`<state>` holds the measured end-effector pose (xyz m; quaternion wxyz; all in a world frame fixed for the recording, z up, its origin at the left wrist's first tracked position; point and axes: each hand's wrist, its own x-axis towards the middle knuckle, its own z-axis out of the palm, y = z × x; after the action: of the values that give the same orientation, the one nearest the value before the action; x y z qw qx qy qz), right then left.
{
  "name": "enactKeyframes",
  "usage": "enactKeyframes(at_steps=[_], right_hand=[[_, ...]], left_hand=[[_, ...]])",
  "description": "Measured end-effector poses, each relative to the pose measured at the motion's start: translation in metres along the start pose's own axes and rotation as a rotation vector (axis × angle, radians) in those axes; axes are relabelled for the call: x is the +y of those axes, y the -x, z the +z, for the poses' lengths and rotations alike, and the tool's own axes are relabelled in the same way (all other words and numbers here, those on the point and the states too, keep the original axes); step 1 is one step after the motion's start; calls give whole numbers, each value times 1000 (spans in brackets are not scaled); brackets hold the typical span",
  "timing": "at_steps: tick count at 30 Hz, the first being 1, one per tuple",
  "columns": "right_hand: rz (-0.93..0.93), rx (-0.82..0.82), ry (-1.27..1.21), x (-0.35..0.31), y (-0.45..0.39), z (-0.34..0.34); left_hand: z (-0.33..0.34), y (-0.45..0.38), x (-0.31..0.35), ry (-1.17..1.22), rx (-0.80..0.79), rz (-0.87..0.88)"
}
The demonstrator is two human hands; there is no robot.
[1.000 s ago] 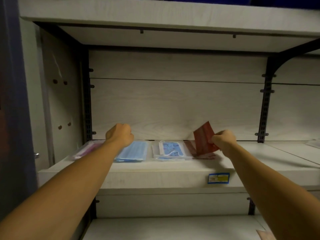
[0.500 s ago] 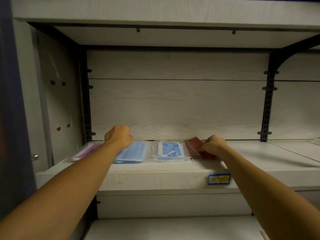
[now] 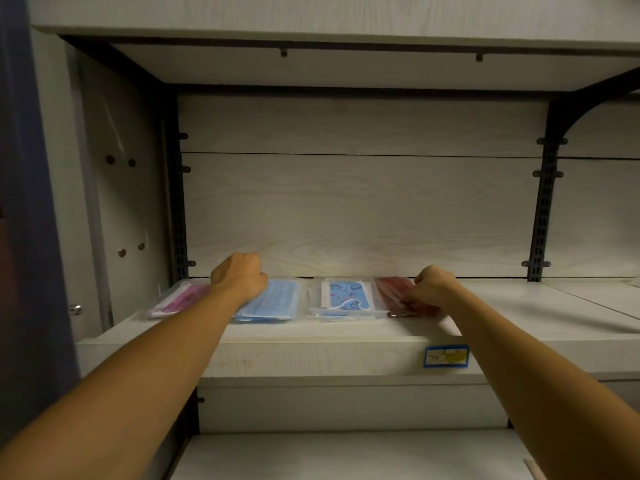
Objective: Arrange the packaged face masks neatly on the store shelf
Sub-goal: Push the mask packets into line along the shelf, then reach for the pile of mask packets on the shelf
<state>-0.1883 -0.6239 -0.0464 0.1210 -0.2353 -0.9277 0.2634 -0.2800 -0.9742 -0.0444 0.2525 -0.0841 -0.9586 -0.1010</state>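
Fingers of right hand (image 3: 433, 289) pinch red mask pack (image 3: 393, 292) on shelf (image 3: 311, 355).

No legible text anywhere. Only sign: small blue-bordered price tag (image 3: 446, 356) w/ yellow centre, stuck on front edge of the shelf (image 3: 311, 355), right of middle; print too small and blurred to read. Mask packs show no readable brand or nos.
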Motion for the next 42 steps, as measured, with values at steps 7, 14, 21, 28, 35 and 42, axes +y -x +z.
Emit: enactKeyframes(at_steps=[7,14,21,28,35,42], right_hand=[[-45,34,65,-15,8,11],[-41,76,118,-4,10,4],[-128,107,205,-3,17,-4],[-236,231,331,7,49,-35],[-208,281,513,39,89,-66],[-177,289,563,81,119,-76]], left_hand=[[-3,-2,-3,2,5,-9],[-6,2,-6,0,2,-10],[-18,4,0,29,-15,-2],[-27,9,35,109,-36,152],[-12,29,88,254,-43,361],[-13,66,141,213,-97,454]])
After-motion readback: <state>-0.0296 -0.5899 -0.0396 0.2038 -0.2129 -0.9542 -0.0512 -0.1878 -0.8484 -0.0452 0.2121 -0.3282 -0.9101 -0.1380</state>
